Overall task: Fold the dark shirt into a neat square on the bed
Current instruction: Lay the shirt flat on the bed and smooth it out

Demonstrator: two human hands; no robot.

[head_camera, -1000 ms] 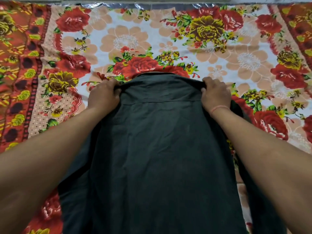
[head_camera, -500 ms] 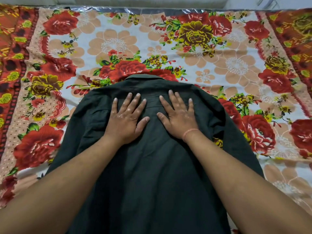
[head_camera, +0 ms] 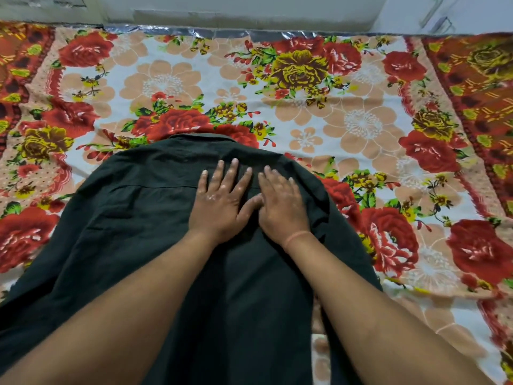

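Note:
The dark shirt (head_camera: 133,223) lies spread back-side up on the bed (head_camera: 347,129), collar at the far end, its lower part running out of view below. My left hand (head_camera: 222,201) rests flat on the upper back just under the yoke seam, fingers spread. My right hand (head_camera: 280,204) lies flat beside it, thumbs nearly touching, fingers slightly blurred. Neither hand grips the cloth. My forearms cover the shirt's middle.
The bed carries a bright floral sheet with red roses and a dark red border (head_camera: 477,87) on both sides. A grey wall (head_camera: 249,9) runs along the bed's far edge. Bare sheet shows beyond and to the right of the shirt.
My hands let go of the shirt's shoulders, laid it down and came together flat on the upper back. Since half a second ago they sit closer together.

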